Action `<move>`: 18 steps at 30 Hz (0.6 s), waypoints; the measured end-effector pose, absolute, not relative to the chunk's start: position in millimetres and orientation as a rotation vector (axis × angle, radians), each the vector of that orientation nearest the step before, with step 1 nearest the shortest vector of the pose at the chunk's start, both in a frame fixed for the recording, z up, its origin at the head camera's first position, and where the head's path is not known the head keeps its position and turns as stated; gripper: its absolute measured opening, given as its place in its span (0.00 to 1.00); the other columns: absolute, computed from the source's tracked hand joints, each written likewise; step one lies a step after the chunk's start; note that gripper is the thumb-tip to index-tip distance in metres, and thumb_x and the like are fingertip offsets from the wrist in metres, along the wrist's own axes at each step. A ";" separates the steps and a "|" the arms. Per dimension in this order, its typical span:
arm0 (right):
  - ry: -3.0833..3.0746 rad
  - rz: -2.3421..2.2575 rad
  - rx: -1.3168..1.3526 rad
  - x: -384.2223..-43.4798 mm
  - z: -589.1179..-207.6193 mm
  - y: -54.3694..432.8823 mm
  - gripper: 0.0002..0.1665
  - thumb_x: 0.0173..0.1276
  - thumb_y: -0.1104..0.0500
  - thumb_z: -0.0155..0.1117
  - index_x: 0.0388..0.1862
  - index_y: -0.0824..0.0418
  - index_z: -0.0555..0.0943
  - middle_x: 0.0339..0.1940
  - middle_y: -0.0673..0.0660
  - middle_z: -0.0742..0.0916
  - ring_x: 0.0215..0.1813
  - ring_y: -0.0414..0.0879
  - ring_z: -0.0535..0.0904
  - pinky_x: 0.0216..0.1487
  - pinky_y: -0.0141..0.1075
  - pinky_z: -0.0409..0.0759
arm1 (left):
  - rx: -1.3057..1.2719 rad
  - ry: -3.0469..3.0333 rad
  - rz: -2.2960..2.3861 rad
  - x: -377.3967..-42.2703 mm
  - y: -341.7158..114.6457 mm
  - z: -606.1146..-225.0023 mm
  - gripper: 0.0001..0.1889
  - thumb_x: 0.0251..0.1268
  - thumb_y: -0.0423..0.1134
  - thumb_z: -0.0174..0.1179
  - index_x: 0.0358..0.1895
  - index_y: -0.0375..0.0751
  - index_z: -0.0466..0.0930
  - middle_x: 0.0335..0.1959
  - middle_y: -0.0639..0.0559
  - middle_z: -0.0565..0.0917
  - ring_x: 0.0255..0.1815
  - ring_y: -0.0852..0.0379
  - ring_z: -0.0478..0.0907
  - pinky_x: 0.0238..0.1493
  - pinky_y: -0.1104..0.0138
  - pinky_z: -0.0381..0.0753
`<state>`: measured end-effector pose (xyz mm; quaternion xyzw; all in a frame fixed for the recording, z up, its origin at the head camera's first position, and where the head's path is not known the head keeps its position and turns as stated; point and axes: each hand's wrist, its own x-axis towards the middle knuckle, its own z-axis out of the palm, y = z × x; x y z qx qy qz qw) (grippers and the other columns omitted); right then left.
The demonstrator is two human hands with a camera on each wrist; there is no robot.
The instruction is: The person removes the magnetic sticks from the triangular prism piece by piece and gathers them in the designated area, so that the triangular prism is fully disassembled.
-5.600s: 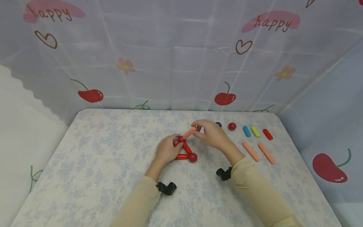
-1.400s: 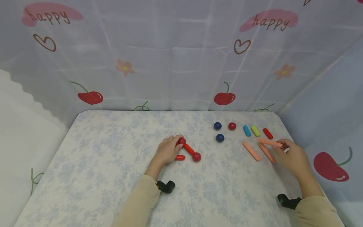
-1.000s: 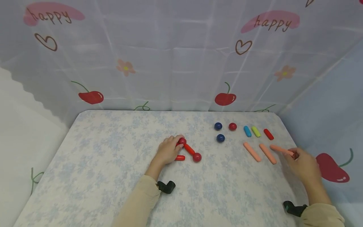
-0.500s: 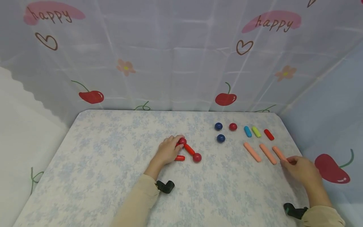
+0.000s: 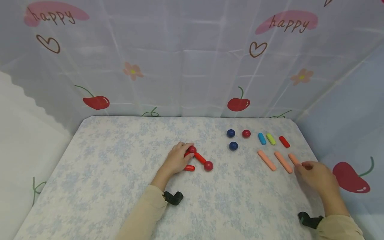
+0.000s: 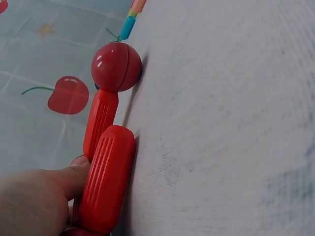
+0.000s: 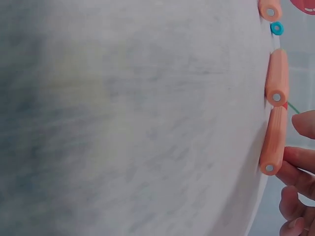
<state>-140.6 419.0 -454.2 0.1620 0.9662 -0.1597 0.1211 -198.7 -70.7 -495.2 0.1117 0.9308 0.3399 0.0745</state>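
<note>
My left hand (image 5: 175, 158) grips a red stick-and-ball piece around its upper ball (image 5: 192, 149). From that ball a red magnetic stick (image 5: 200, 158) runs down to a second red ball (image 5: 208, 166). Another red stick (image 5: 189, 168) shows below the hand, its end apart from that second ball; in the left wrist view this stick (image 6: 107, 179) lies near the thumb. At the right, my right hand (image 5: 318, 176) touches an orange stick (image 5: 294, 159) on the table. In the right wrist view the thumb is off this stick (image 7: 273, 140), and a finger rests against its side.
Two more orange sticks (image 5: 266, 160) lie left of the touched one. Behind them are short blue (image 5: 262, 138), yellow-green (image 5: 271, 139) and red (image 5: 284, 142) sticks. Blue balls (image 5: 233, 146) and a loose red ball (image 5: 246, 133) sit mid-right. A printed curtain (image 5: 186, 83) hangs behind the table.
My right hand has carried the orange stick from the red ball to the right, laid it beside the others and loosened its pinch. The red triangle has come apart at its lower right ball.
</note>
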 end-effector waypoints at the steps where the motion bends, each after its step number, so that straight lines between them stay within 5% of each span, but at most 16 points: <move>1: 2.827 -0.469 0.474 -140.7 -453.3 418.0 0.47 0.72 0.32 0.50 0.65 0.74 0.70 0.59 0.76 0.77 0.53 0.71 0.74 0.38 0.54 0.76 | 0.340 2.794 1.016 -198.6 -70.7 -494.8 0.25 0.73 0.46 0.58 0.71 0.53 0.70 0.60 0.47 0.75 0.61 0.48 0.71 0.62 0.52 0.73; 12: 2.850 -0.493 0.460 -144.1 -454.0 413.9 0.43 0.73 0.35 0.50 0.65 0.73 0.70 0.59 0.75 0.77 0.52 0.70 0.75 0.37 0.53 0.76 | 0.438 2.815 0.948 -199.5 -71.4 -490.9 0.26 0.71 0.47 0.61 0.70 0.54 0.71 0.66 0.49 0.73 0.66 0.48 0.69 0.66 0.52 0.72; 18: 2.897 -0.500 0.423 -147.2 -452.8 405.2 0.38 0.74 0.39 0.52 0.65 0.71 0.72 0.58 0.75 0.77 0.50 0.68 0.75 0.36 0.51 0.76 | 0.638 2.811 0.907 -200.0 -73.2 -488.6 0.20 0.67 0.48 0.64 0.62 0.58 0.79 0.70 0.52 0.70 0.71 0.47 0.65 0.70 0.50 0.66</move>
